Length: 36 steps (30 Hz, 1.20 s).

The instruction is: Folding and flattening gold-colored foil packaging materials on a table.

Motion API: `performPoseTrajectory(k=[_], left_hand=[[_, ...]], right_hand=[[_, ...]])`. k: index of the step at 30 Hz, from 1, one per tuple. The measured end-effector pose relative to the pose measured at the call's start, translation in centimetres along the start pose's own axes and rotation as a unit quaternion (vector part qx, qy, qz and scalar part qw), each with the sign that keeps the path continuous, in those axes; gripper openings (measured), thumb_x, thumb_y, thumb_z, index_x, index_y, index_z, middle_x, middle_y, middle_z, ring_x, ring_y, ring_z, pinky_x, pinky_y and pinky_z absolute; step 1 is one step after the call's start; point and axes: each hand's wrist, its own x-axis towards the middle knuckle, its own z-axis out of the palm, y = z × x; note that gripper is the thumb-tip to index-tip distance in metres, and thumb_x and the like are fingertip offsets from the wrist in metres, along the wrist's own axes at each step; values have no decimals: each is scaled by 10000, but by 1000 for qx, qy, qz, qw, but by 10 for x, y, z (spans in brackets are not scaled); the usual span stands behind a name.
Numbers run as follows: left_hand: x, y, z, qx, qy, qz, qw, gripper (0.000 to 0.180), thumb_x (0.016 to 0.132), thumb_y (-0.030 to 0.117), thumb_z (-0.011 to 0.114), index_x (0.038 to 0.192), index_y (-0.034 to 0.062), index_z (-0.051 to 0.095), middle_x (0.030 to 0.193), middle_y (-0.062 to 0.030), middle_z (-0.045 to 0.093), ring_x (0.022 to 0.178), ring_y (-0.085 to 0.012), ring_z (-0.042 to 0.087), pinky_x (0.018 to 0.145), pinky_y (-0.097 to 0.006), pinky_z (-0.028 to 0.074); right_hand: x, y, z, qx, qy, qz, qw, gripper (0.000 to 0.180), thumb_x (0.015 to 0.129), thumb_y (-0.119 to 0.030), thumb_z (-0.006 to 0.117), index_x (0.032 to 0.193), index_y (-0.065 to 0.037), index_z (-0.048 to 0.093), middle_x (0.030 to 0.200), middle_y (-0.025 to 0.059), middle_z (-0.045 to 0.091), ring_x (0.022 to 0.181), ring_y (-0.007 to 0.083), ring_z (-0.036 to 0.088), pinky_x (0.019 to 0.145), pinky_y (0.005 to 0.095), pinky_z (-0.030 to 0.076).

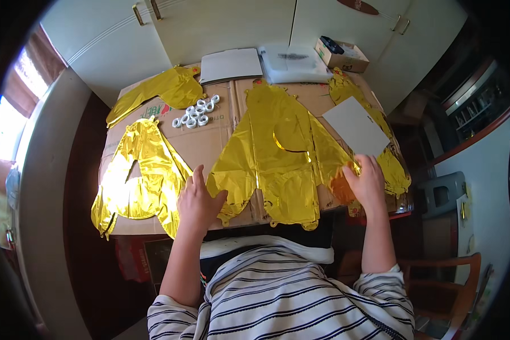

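Observation:
A large flat gold foil balloon (283, 147) lies uninflated in the middle of the cardboard-covered table, creased lengthwise, with a curved glint on its upper part. My left hand (199, 198) is over its left edge, fingers stretched and thumb apart, holding nothing. At its right edge my right hand (367, 180) has thumb and fingers round the foil, which shows between them. To the left lies another gold foil balloon (144, 198), shiny and folded, beside my left hand. More gold foil (396, 173) lies along the right side, partly under a white card (357, 126).
Several small white rolls (191, 116) sit together on the cardboard (224, 122). Behind them are a gold foil piece (158, 93), a stack of white cards (231, 65), a clear plastic package (294, 65) and a small open box (343, 56). A wooden chair (464, 283) stands at right.

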Motion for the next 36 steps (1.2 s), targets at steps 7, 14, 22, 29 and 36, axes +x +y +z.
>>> performPoseTrajectory(k=[7, 14, 22, 29, 36], left_hand=[[-1, -11, 5, -247, -6, -5, 969, 750, 820, 92, 761, 1495, 66, 435, 980, -188, 698, 837, -281, 711, 730, -376, 574], [-5, 17, -10, -524, -34, -18, 851, 650, 891, -44, 656, 1498, 3, 426, 1113, -115, 684, 902, -135, 692, 764, -250, 560], [3, 59, 2, -533, -64, 103, 838, 603, 872, -3, 693, 1446, 1, 507, 917, -39, 622, 810, -105, 614, 769, -252, 513], [0, 85, 15, -446, -77, 191, 871, 530, 882, 25, 713, 1396, 35, 585, 895, 6, 602, 844, -76, 570, 801, -244, 479], [6, 78, 28, -438, -144, 238, 855, 478, 882, 51, 698, 1355, 58, 628, 945, -38, 626, 919, -128, 599, 877, -297, 510]], right_hand=[[-61, 2, -7, -31, 13, 172, 985, 484, 808, -367, 812, 1095, -17, 642, 1092, 174, 671, 1066, 382, 643, 900, 485, 522], [-48, 18, -3, 85, -66, 221, 969, 313, 828, -276, 801, 863, -4, 649, 845, 156, 686, 824, 344, 676, 741, 440, 515], [-39, -69, -26, 306, 42, -63, 949, 183, 857, -128, 779, 898, -11, 645, 1006, 156, 723, 875, 234, 720, 766, 350, 555], [-39, -89, 9, 248, -126, -270, 922, 207, 858, -213, 791, 923, -77, 649, 965, 55, 713, 948, 283, 691, 1040, 458, 489], [14, -41, 38, 215, 2, -163, 963, 259, 937, -232, 725, 1124, -57, 684, 1194, 135, 694, 1070, 312, 688, 881, 404, 559]])
